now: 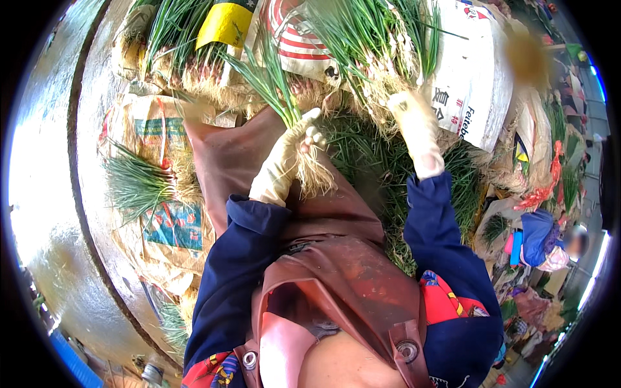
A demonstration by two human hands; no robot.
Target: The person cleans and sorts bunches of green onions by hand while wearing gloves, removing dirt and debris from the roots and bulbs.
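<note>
- Heap of green onions (362, 39) lies far, across the sacks (466, 71); stalks run far-to-near, pale roots toward the person.
- Brown apron (323, 258) covers the near lap.
- Right hand (417, 132), gloved, reaches far into the heap's root end; grip hidden among roots, cannot tell whether clenched.
- Left hand (284, 161), gloved, is clenched on a small bunch (278, 84): leaves point far-left, roots hang near-right over the apron.
- Right hand is nearer the heap.
</note>
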